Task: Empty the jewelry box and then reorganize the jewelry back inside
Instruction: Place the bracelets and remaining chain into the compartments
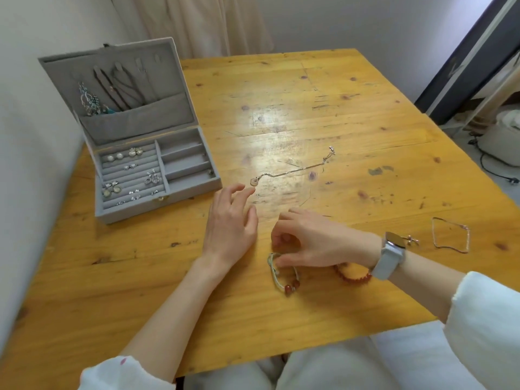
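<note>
A grey jewelry box (197, 184) stands open at the table's left, with earrings (132, 175) in its ring rolls and necklaces (112, 91) hanging in the lid. On the table lie a chain necklace with a round pendant (292, 170), a cord bracelet with red beads (284, 280), a red bead bracelet (351, 274), a thin chain bracelet (451, 235) and a small silver piece (412, 240). My left hand (229, 223) hovers open, fingers spread, near the pendant. My right hand (312, 240) rests over the cord bracelet, fingertips pinching its upper end.
The wooden table (323, 108) fills the view, with a wall at the left and a curtain behind. A dark frame, cables and a white appliance (503, 136) stand on the floor at the right. My lap shows below the table's near edge.
</note>
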`<state>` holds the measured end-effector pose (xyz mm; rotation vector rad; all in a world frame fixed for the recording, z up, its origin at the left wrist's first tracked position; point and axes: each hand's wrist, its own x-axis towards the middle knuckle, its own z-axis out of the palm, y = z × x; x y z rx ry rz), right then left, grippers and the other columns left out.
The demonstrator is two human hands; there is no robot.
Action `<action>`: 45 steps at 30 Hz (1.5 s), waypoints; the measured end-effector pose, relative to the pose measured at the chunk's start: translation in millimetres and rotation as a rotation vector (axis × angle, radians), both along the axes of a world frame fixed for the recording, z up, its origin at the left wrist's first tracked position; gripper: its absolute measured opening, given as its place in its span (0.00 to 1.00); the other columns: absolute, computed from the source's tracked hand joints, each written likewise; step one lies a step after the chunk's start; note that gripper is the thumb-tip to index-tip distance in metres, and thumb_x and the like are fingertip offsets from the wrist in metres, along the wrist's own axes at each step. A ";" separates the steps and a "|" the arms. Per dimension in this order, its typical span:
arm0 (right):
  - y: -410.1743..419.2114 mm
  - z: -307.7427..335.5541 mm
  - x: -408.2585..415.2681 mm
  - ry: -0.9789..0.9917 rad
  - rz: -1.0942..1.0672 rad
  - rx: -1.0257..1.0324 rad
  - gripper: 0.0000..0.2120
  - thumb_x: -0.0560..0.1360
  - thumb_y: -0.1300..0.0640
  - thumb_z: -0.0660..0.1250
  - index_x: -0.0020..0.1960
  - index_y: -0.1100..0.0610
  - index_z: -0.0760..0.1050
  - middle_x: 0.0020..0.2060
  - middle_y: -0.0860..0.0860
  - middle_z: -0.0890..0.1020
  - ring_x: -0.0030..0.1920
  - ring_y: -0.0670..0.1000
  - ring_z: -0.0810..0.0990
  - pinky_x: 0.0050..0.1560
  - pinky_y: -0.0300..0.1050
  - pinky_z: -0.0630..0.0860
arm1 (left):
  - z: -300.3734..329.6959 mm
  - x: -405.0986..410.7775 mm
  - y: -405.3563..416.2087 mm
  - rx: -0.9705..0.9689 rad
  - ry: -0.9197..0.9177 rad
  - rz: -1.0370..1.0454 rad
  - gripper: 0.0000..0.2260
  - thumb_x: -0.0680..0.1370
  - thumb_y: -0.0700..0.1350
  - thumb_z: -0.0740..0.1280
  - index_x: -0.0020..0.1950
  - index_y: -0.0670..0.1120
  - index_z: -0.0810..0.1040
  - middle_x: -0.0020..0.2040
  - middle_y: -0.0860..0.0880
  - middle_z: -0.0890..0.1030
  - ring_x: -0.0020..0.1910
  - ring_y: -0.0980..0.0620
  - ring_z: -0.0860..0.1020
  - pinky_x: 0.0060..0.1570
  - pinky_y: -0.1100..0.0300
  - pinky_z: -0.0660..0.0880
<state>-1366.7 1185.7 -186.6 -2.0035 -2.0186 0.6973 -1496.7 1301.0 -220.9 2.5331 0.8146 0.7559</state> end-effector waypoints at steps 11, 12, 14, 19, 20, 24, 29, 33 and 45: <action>33.8 31.1 8.6 0.457 -0.170 0.123 0.05 0.75 0.61 0.64 0.41 0.54 0.71 0.35 0.46 0.77 0.33 0.40 0.73 0.36 0.32 0.69 | 28.2 -8.5 10.5 -0.773 -0.363 0.000 0.10 0.80 0.41 0.57 0.55 0.50 0.76 0.49 0.53 0.81 0.51 0.59 0.78 0.51 0.66 0.74; 43.5 38.7 7.2 0.515 -0.181 0.180 0.06 0.74 0.63 0.65 0.41 0.54 0.72 0.34 0.47 0.77 0.33 0.40 0.74 0.35 0.31 0.69 | 32.8 -8.5 15.7 -0.905 -0.413 -0.010 0.11 0.81 0.43 0.55 0.56 0.50 0.76 0.50 0.52 0.82 0.52 0.57 0.79 0.53 0.62 0.74; 66.4 53.7 2.6 0.626 -0.204 0.293 0.07 0.73 0.66 0.65 0.41 0.55 0.72 0.33 0.50 0.78 0.31 0.43 0.75 0.33 0.34 0.71 | 42.8 -8.2 28.5 -1.195 -0.487 -0.071 0.16 0.82 0.50 0.50 0.57 0.48 0.75 0.54 0.47 0.81 0.56 0.51 0.78 0.58 0.53 0.73; 129.9 72.5 -4.5 0.694 -0.328 0.479 0.10 0.73 0.69 0.63 0.49 0.59 0.77 0.31 0.54 0.78 0.28 0.46 0.75 0.33 0.38 0.75 | 69.5 -15.8 68.7 -1.503 -0.588 -0.119 0.17 0.80 0.52 0.52 0.54 0.43 0.76 0.46 0.43 0.82 0.44 0.46 0.81 0.44 0.55 0.78; 139.8 71.0 -5.5 0.683 -0.349 0.484 0.09 0.73 0.69 0.62 0.48 0.60 0.78 0.31 0.54 0.78 0.28 0.46 0.75 0.32 0.38 0.75 | 71.6 -18.6 75.6 -1.458 -0.596 -0.087 0.14 0.80 0.48 0.55 0.52 0.42 0.76 0.43 0.43 0.82 0.40 0.48 0.81 0.41 0.58 0.78; 172.1 58.1 -10.8 0.667 -0.412 0.448 0.07 0.73 0.66 0.64 0.40 0.57 0.76 0.29 0.51 0.77 0.27 0.46 0.74 0.31 0.41 0.72 | 72.6 -27.8 103.0 -1.234 -0.613 0.097 0.06 0.77 0.41 0.63 0.46 0.41 0.78 0.35 0.47 0.78 0.31 0.55 0.77 0.32 0.66 0.76; 212.3 45.2 -15.0 0.700 -0.542 0.415 0.07 0.72 0.64 0.63 0.38 0.55 0.75 0.29 0.50 0.77 0.28 0.43 0.74 0.32 0.36 0.70 | 73.6 -26.1 150.2 -0.855 -0.426 0.326 0.06 0.75 0.42 0.67 0.48 0.40 0.81 0.34 0.49 0.78 0.33 0.54 0.75 0.34 0.64 0.73; 240.9 24.9 -18.1 0.470 -0.568 0.421 0.05 0.72 0.62 0.63 0.47 0.56 0.74 0.36 0.53 0.77 0.37 0.50 0.74 0.37 0.39 0.68 | 68.8 -13.7 176.2 -0.422 -0.166 0.473 0.05 0.73 0.41 0.67 0.48 0.45 0.77 0.42 0.48 0.80 0.45 0.49 0.76 0.45 0.59 0.71; 237.6 6.9 -12.2 -0.031 -0.412 0.471 0.12 0.76 0.59 0.60 0.54 0.62 0.78 0.49 0.56 0.71 0.49 0.54 0.72 0.48 0.45 0.72 | 49.6 -12.6 180.0 0.139 0.323 0.383 0.14 0.78 0.50 0.60 0.59 0.46 0.77 0.55 0.46 0.71 0.56 0.47 0.67 0.53 0.54 0.66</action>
